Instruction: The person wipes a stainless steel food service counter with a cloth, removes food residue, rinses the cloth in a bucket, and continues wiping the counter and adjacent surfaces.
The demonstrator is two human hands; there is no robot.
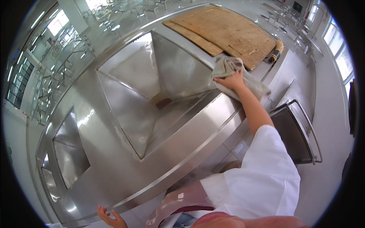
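Observation:
My right hand [231, 80] presses a bunched beige cloth [253, 85] onto the stainless steel counter [97, 154], with the arm stretched out. The cloth lies at the near right corner of a large square basin [182, 64], and part of it hangs toward the counter's front edge. Sloping metal walls run down to a hole [161, 100] at the basin's centre. Low at the bottom left, my left hand [111, 219] holds nothing, its fingers apart, by the front edge of the counter.
Brown flat boards [228, 28] lie beyond the cloth, with a straw-like brush [276, 51] at their right. Smaller recesses [71, 148] open at the counter's left. A metal cart [293, 134] with a tubular handle stands right of my arm. Tables and stools fill the background.

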